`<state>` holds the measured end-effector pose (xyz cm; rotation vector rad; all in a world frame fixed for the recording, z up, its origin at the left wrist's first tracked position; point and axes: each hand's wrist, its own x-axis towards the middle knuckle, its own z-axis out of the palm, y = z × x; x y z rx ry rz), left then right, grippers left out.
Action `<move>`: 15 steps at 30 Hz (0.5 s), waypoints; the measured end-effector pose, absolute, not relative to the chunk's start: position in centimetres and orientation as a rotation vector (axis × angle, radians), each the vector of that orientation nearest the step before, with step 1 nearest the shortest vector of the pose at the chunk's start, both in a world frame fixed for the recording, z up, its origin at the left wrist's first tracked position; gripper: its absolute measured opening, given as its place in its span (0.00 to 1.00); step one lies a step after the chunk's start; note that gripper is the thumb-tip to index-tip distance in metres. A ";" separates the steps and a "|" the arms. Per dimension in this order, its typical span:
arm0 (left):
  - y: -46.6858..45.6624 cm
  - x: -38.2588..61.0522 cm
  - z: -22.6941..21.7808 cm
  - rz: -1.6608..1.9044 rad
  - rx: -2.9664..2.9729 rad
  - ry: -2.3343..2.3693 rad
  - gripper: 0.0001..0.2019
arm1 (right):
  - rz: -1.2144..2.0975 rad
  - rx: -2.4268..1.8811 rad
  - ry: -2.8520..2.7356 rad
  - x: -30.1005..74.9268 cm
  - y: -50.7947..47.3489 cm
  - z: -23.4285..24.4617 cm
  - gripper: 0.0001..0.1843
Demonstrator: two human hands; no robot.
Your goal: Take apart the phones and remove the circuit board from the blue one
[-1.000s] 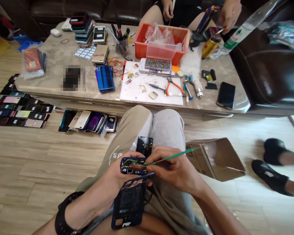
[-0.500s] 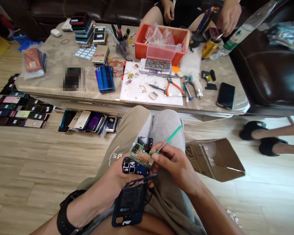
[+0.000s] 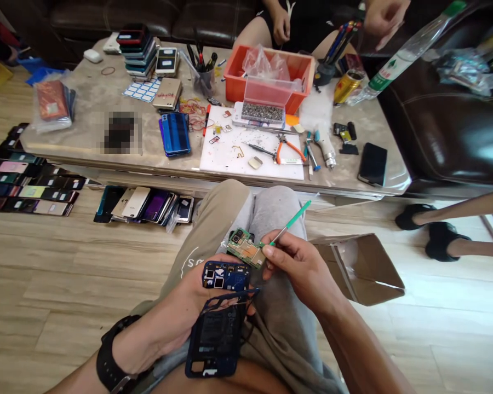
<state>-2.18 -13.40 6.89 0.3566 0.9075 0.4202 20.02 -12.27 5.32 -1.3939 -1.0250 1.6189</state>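
I sit with an opened dark blue phone frame [image 3: 217,323] on my lap. My left hand [image 3: 189,301] grips its upper end, fingers wrapped round the edge. My right hand [image 3: 299,268] pinches a green circuit board [image 3: 245,249] together with a thin green-handled tool [image 3: 290,223], and holds the board lifted just above the frame's top. A black watch [image 3: 110,355] is on my left wrist.
A low table [image 3: 86,142] ahead carries a white mat [image 3: 230,158] with orange pliers [image 3: 287,148], an orange bin [image 3: 267,68], a blue phone [image 3: 176,132] and stacked phones. More phones lie in rows on the wooden floor. A cardboard box [image 3: 361,268] sits at my right. Another person sits opposite.
The green board came out of the phone frame and now hangs above it in my right hand. The tool swung from level to pointing up. The other feet at the right shifted.
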 end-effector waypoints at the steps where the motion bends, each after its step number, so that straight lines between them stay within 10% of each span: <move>1: -13.4 -2.2 6.9 0.416 0.349 0.902 0.22 | 1.616 -1.393 -1.017 20.2 -12.2 5.3 0.17; 15: -13.6 -2.5 6.5 0.402 0.279 0.917 0.29 | 1.506 -1.351 -0.720 21.7 -12.0 5.8 0.18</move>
